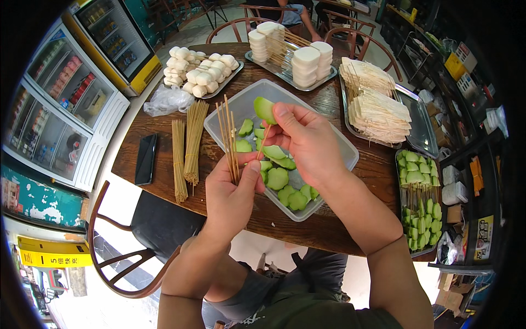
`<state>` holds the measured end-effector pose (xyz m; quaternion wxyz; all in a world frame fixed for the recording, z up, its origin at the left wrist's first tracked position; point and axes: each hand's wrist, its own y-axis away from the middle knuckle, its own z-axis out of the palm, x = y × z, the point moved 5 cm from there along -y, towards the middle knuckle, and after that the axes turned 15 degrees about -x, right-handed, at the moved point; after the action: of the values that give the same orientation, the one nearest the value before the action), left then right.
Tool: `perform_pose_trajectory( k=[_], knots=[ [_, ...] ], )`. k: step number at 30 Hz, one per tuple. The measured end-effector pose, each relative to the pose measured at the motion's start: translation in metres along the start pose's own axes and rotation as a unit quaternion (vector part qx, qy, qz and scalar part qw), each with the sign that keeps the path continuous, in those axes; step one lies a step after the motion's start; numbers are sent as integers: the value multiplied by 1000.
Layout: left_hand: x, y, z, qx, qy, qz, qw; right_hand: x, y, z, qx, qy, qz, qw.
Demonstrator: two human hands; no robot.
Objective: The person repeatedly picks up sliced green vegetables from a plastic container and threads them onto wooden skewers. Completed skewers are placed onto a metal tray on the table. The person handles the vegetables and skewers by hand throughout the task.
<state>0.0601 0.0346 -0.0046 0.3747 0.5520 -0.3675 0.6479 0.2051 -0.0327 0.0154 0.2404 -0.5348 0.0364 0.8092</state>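
Several thin bamboo skewers point(229, 135) stand up from my left hand point(236, 185), gripped between thumb and fingers. My right hand point(306, 140) pinches a pale green vegetable slice point(264, 110) with a scalloped edge. One skewer point(264, 142) runs from my left fingertips up to the slice; my right fingers hide where its upper end meets it. Beneath both hands sits a clear plastic tub point(349, 154) holding several loose green slices point(277, 178), partly covered by my hands.
Two bundles of skewers point(194, 144) and a black phone point(146, 158) lie left on the wooden table point(164, 187). Trays hold skewered white balls point(205, 74), white discs point(306, 63), enoki mushrooms point(378, 109) and skewered green slices point(421, 222). A plastic bag point(168, 100) and a chair point(139, 263) are at left.
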Motion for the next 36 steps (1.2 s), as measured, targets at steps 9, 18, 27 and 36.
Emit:
perform_pose_trajectory(
  k=[9, 18, 27, 36],
  knots=[
    [7, -4, 5, -65, 107, -26, 992, -12, -1, 2, 11, 126, 30, 992],
    [16, -8, -17, -4, 25, -36, 999, -11, 6, 19, -58, 98, -15, 993],
    [23, 0, -52, -42, 80, -47, 995, 1, 20, 46, -213, 297, 99, 926],
    [44, -5, -102, 41, 187, 74, 979, 12, 28, 58, -324, 336, 166, 869]
  ],
)
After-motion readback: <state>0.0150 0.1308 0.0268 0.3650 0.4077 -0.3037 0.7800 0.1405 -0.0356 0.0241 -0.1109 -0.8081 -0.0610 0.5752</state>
